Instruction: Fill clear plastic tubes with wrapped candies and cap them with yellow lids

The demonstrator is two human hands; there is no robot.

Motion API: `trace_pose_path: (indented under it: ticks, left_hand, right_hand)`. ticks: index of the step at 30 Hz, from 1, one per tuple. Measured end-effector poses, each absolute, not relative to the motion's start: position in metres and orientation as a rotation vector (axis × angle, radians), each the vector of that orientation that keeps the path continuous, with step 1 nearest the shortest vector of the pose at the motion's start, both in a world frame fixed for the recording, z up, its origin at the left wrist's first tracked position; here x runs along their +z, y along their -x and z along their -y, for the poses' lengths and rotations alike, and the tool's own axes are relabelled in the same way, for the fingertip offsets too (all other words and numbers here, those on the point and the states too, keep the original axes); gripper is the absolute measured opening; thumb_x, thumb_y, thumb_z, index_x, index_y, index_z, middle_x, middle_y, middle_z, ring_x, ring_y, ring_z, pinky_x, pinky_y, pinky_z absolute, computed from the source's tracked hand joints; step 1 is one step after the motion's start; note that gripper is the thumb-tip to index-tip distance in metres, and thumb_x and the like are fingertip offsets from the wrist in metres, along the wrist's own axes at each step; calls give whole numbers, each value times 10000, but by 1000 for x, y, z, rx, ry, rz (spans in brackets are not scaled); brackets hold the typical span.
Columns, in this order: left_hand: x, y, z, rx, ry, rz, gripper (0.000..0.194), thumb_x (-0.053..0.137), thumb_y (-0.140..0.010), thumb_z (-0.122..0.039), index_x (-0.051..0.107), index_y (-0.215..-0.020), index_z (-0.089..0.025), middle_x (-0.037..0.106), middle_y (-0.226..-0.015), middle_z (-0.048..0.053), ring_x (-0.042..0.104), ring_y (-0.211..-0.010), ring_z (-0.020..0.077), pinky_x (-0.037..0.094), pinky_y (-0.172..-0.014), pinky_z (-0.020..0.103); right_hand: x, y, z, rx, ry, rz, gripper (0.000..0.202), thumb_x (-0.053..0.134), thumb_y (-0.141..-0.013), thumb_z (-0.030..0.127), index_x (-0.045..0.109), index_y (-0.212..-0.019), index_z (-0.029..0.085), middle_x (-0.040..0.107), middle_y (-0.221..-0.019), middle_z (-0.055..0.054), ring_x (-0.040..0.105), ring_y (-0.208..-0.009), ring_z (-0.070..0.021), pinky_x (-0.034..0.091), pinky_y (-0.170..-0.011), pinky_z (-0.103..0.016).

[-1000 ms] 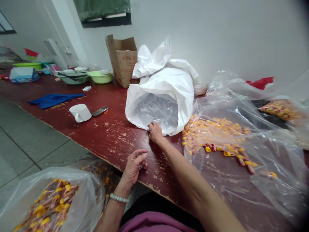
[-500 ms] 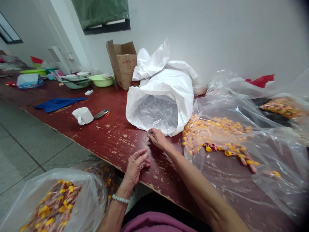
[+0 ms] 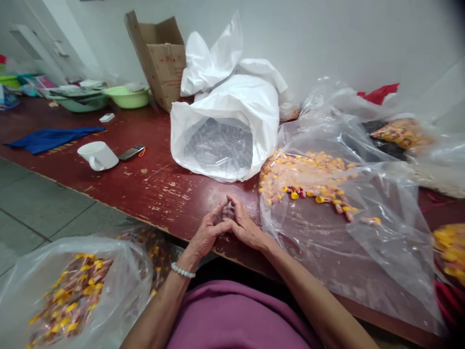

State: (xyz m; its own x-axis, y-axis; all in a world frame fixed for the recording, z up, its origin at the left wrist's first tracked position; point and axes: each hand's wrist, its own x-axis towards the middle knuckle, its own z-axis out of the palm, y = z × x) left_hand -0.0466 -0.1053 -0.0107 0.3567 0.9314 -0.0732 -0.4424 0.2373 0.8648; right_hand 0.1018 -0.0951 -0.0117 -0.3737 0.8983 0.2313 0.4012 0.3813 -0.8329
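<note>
1. The left hand (image 3: pixel 208 231) and the right hand (image 3: pixel 244 225) meet fingertip to fingertip near the front edge of the red bench (image 3: pixel 160 186), both curled around a small clear piece (image 3: pixel 228 213).
2. That piece is nearly hidden by the fingers; only a pale glint shows between them, so its shape cannot be made out, and how tightly either hand grips it is hard to tell.
3. Just behind the hands a white sack (image 3: pixel 232 104) lies on its side, mouth toward the person, filled with small clear tubes (image 3: pixel 219 148) that blur into a grey mass.
4. To the right, a large clear plastic bag (image 3: pixel 348 208) sprawls over the bench, with yellow-capped pieces (image 3: pixel 303 177) inside; the film's folds veil many of them.
5. At the lower left, below the bench edge, another clear bag (image 3: pixel 72 291) holds yellow and red pieces and is cut off by the frame.
6. Farther left on the bench are a white cup (image 3: pixel 97 155), a dark phone (image 3: pixel 131 153) and a blue cloth (image 3: pixel 51 138).
7. A cardboard box (image 3: pixel 160 53) stands against the wall, partly covered by the sack.
8. Green basins (image 3: pixel 127 97) sit at the far left, their contents unclear.
</note>
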Motion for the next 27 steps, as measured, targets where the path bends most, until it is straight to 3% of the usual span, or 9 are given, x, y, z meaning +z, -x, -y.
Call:
trace_pose_path:
  ticks: [5, 10, 13, 16, 19, 24, 27]
  left_hand:
    - [-11, 41, 106, 976, -937, -764, 324, 758, -683, -189, 690, -1000, -178, 696, -1023, 59, 649, -888, 180, 511, -779, 251]
    - [-6, 37, 107, 908, -881, -816, 317, 774, -670, -192, 679, -970, -150, 701, -905, 65, 658, -755, 158, 524, -624, 209]
    - [-2, 40, 102, 933, -695, -800, 298, 762, -685, -234, 667, -952, -143, 676, -754, 46, 656, -651, 166, 523, -525, 226]
    - [0, 44, 97, 971, -542, -803, 301, 768, -666, -233, 656, -933, -154, 667, -754, 33, 677, -681, 201, 558, -532, 272]
    - [1, 42, 96, 975, -526, -815, 349, 787, -635, -199, 645, -953, -167, 683, -831, 36, 688, -697, 210, 562, -528, 272]
    - [-1, 28, 103, 960, -671, -809, 366, 797, -624, -157, 633, -951, -172, 686, -848, 27, 671, -654, 163, 532, -552, 237]
    - [-2, 23, 107, 967, -817, -867, 356, 802, -622, -182, 648, -942, -159, 689, -847, 37, 649, -627, 136, 494, -532, 205]
  right_hand:
    - [-13, -115, 107, 777, 1190, 2159, 785, 518, -829, 354, 117, -1448, 85, 178, -1501, -216, 189, -1394, -291, 209, -1125, -509]
    - [6, -126, 120, 702, 1183, 2152, 867, 603, -791, 346, 104, -1460, 111, 224, -1486, -216, 227, -1384, -289, 275, -1099, -502]
    - [22, -159, 121, 473, 1218, 1978, 572, 544, -848, 303, 347, -1368, 168, 403, -1388, -145, 394, -1278, -218, 364, -1048, -397]
    - [27, -211, 110, 221, 1652, 1729, 239, 441, -904, 235, 580, -1090, 181, 584, -1122, -82, 543, -1036, -160, 444, -911, -291]
    - [17, -255, 91, 69, 1987, 1567, 233, 469, -870, 192, 611, -1038, 115, 598, -1047, -126, 548, -997, -203, 433, -900, -327]
    - [-7, -269, 64, 49, 2090, 1536, 287, 549, -832, 273, 619, -1072, 133, 597, -1089, -154, 530, -1044, -271, 419, -895, -390]
    - [-12, -269, 59, 54, 2119, 1494, 279, 510, -824, 220, 623, -1060, 121, 616, -1069, -168, 542, -1036, -282, 417, -887, -403]
